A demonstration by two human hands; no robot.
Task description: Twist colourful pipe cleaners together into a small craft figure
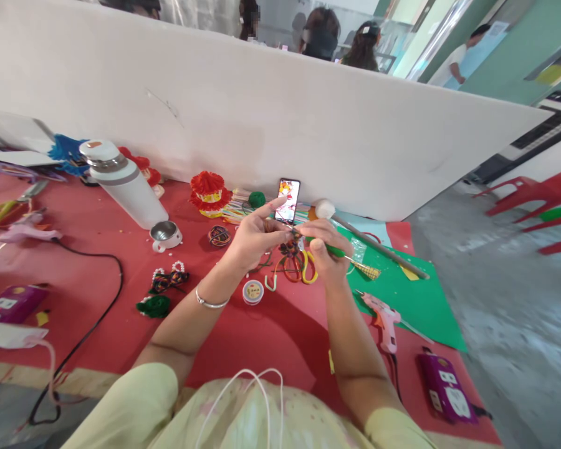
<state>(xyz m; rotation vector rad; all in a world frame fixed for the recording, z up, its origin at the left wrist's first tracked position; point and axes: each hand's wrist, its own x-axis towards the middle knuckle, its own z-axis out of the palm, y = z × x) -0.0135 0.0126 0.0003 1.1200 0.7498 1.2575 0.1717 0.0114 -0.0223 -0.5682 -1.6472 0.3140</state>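
My left hand (257, 237) pinches one side of a small dark multicoloured yarn piece (290, 245) at the middle of the table. My right hand (328, 246) is closed around a green-handled tool (331, 249), its tip meeting the yarn piece between both hands. A phone (287, 199) with a lit screen leans on the white partition just behind my fingers. Scissors with orange and yellow handles (309, 268) lie under the yarn piece. Closer to me is a small round container (253, 292). A multicoloured yarn ball (219, 236) rests left of my left hand.
A white bottle (126, 187) and steel cup (165, 234) stand left, near beaded yarn pieces (168, 279). A red ruffled item (209, 193) sits behind. At right are a pink glue gun (384, 318), green sheet (416, 305) and purple power box (446, 386). People are beyond the partition (262, 106).
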